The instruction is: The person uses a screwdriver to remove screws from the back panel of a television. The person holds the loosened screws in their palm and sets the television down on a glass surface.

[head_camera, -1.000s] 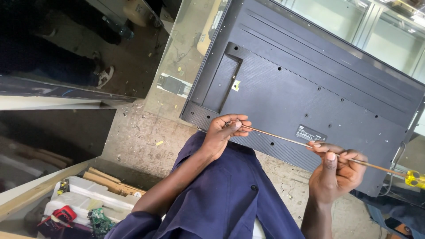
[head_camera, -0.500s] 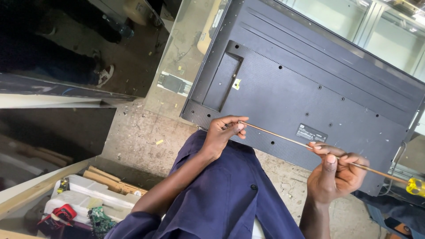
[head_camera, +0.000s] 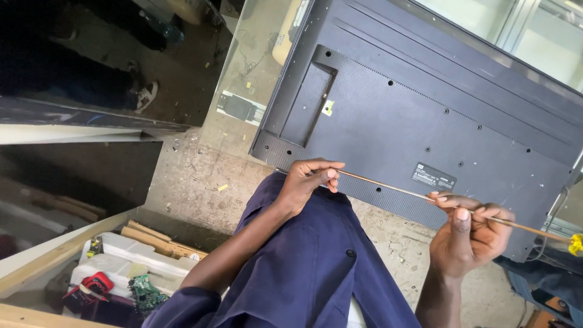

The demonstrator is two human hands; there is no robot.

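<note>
At lower left an open box (head_camera: 115, 258) holds a green circuit board (head_camera: 144, 293), a red-and-black item (head_camera: 94, 284) and pale foam. The left hand (head_camera: 306, 182) pinches one end of a thin copper-coloured rod (head_camera: 395, 188); the right hand (head_camera: 467, 234) is clenched around it further along. The rod's long axis runs from upper left down to lower right, ending at a yellow tip (head_camera: 575, 244). It lies across the dark back panel of a flat television (head_camera: 413, 103), above the person's navy-clad lap (head_camera: 310, 267).
</note>
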